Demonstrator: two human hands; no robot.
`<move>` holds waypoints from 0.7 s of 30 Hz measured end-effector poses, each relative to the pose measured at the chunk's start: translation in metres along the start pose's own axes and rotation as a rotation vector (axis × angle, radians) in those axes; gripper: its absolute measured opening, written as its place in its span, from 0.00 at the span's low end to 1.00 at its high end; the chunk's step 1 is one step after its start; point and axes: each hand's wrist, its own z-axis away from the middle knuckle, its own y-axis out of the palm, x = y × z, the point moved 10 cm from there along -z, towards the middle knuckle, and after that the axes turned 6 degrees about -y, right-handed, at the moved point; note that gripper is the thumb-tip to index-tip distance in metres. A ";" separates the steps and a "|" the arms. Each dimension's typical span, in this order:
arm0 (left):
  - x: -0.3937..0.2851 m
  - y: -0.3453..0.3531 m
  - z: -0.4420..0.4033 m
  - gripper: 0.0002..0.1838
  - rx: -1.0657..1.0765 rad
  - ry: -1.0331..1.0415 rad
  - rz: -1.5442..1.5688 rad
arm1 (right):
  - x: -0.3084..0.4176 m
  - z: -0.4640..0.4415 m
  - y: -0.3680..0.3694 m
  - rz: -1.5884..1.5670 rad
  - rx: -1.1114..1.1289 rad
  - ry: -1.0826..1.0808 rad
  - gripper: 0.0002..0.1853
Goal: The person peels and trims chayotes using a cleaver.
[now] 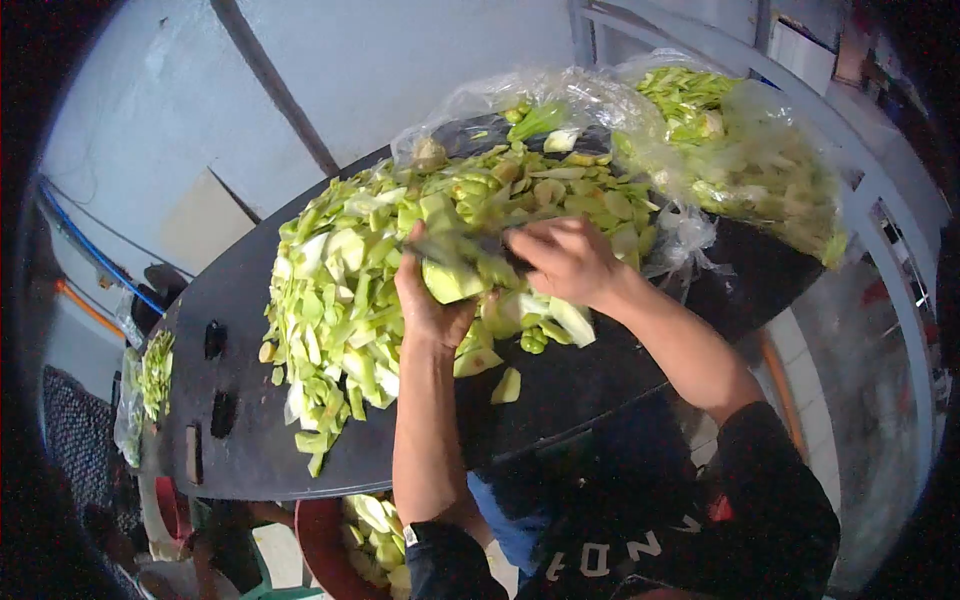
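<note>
My left hand (430,300) is wrapped round a pale green vegetable piece (450,284) over the front of the heap. My right hand (568,258) grips the dark handle of a knife (513,246). Its blade is smeared by motion and lies across the top of the piece, pointing left. Whether the blade is cutting into it I cannot tell. Behind and around both hands spreads a big heap of cut green vegetable pieces (345,250), in slices and strips. One loose slice (507,386) lies on the dark table nearer to me.
The dark rounded table (590,385) carries several small dark objects (223,412) at left. Clear plastic bags of greens (770,170) stand at the back right. Below the front edge is a reddish tub (325,545) with pale pieces. A wall (400,60) rises behind.
</note>
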 end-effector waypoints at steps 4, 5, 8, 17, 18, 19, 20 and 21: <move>-0.006 -0.006 -0.005 0.26 -0.060 0.018 0.026 | 0.004 -0.001 0.014 0.042 0.045 -0.020 0.17; -0.005 -0.003 -0.002 0.25 -0.004 -0.006 -0.046 | -0.020 0.005 0.022 0.061 0.075 0.172 0.15; -0.003 0.010 -0.002 0.24 0.032 -0.031 -0.102 | -0.055 0.014 0.020 0.116 0.103 0.379 0.14; -0.021 -0.012 -0.002 0.25 -0.010 0.182 0.233 | 0.031 -0.002 -0.001 0.139 -0.057 -0.165 0.15; -0.022 -0.007 -0.002 0.25 0.056 0.181 0.261 | 0.047 -0.007 -0.005 0.150 -0.082 -0.244 0.13; -0.023 -0.016 -0.001 0.23 -0.082 0.244 0.243 | 0.054 -0.007 -0.006 0.176 -0.159 -0.263 0.09; -0.023 -0.024 -0.002 0.22 -0.152 0.289 0.233 | 0.060 -0.008 -0.002 0.200 -0.111 -0.280 0.09; -0.022 -0.031 -0.007 0.22 -0.127 0.294 0.236 | 0.061 -0.010 -0.001 0.195 -0.095 -0.255 0.09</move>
